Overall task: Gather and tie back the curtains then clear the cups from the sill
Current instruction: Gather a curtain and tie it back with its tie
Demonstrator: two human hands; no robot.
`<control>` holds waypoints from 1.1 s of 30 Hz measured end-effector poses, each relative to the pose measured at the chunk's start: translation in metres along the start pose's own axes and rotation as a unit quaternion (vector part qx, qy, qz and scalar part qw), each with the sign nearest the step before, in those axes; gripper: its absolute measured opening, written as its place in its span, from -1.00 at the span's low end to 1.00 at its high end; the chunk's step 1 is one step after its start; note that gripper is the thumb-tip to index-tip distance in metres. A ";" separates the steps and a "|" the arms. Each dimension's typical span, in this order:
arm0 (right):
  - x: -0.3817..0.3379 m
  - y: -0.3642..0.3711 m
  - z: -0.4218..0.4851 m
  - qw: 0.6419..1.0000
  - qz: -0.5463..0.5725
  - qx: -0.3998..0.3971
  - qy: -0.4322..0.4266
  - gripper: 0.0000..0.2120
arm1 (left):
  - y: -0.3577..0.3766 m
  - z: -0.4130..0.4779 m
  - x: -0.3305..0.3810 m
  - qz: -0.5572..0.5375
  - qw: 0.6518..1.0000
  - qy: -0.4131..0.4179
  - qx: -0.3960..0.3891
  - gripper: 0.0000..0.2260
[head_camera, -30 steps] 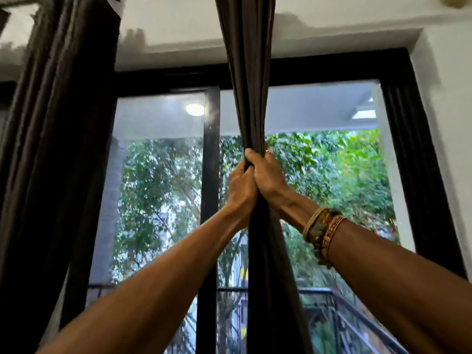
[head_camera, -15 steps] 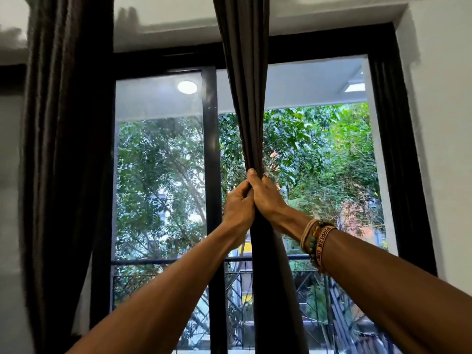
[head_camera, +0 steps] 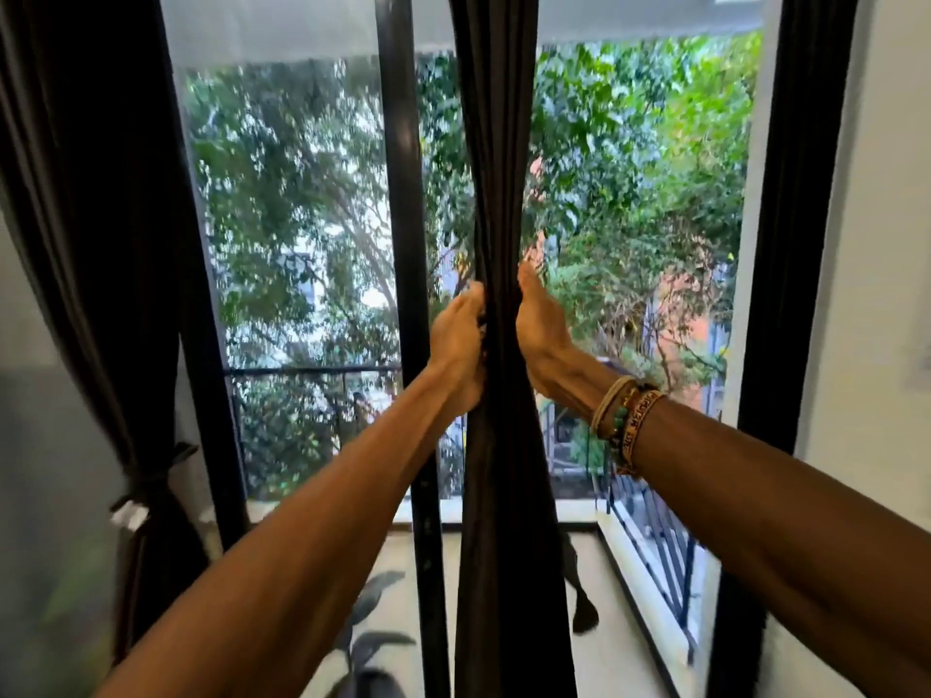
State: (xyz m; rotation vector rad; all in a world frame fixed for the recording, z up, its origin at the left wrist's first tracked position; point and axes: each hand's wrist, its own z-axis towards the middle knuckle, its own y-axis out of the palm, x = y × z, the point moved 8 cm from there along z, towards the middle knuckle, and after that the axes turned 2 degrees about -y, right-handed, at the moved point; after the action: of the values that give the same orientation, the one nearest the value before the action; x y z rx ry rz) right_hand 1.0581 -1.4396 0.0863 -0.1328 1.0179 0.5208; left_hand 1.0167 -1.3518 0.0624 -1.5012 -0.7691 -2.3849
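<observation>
Though one of the bracelets (head_camera: 627,425) on the right wrist carries woven lettering, it is too small and skewed to read. Counts: two hands, two curtains clearly seen, one stack of bracelets (exact number can't tell, they overlap).

Middle curtain (head_camera: 496,168) hangs as a gathered dark bundle in front of the window, just right of the black vertical window bar (head_camera: 403,193). Its top and bottom are cut off by the frame edges.

Left hand (head_camera: 456,345) grips the bundle's left side, fingers curled into the folds, tips buried in fabric. Right hand (head_camera: 541,330) grips the right side at about the same height, thumb pointing up along the cloth, other fingers wrapped behind the bundle and hidden. Fabric is squeezed between the two hands.

Left curtain (head_camera: 85,193) hangs at far left, cinched low by a dark tieback (head_camera: 151,476). Something pale sits at the tie, blurred, can't tell what.

Dark strip (head_camera: 801,193) at far right: window frame or a third curtain, can't tell. Dark tassel-like thing (head_camera: 582,604) dangles low behind the middle curtain, partly hidden. Plant leaves (head_camera: 373,642) at the bottom are blurred and cut off. Railing (head_camera: 650,526) and trees (head_camera: 302,193) outside, motion-blurred.
</observation>
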 end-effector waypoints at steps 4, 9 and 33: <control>0.039 -0.009 -0.028 0.999 -0.015 -0.007 0.029 -0.50 | -0.012 -0.021 -0.055 0.055 0.998 -0.035 0.001 -0.42; 0.074 -0.030 -0.042 0.995 -0.044 -0.004 0.086 -0.72 | -0.037 -0.056 -0.103 0.038 0.998 -0.040 0.019 -0.38; 0.135 -0.074 -0.135 0.988 -0.100 0.100 -0.067 -0.27 | -0.062 -0.103 -0.163 0.007 0.999 -0.020 0.036 -0.45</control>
State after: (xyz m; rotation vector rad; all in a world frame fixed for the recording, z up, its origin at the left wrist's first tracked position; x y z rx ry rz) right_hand 1.0441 -1.5023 -0.1076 -0.0203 0.9089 0.2395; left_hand 0.9833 -1.3699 -0.1364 -1.5262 -0.8402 -2.2973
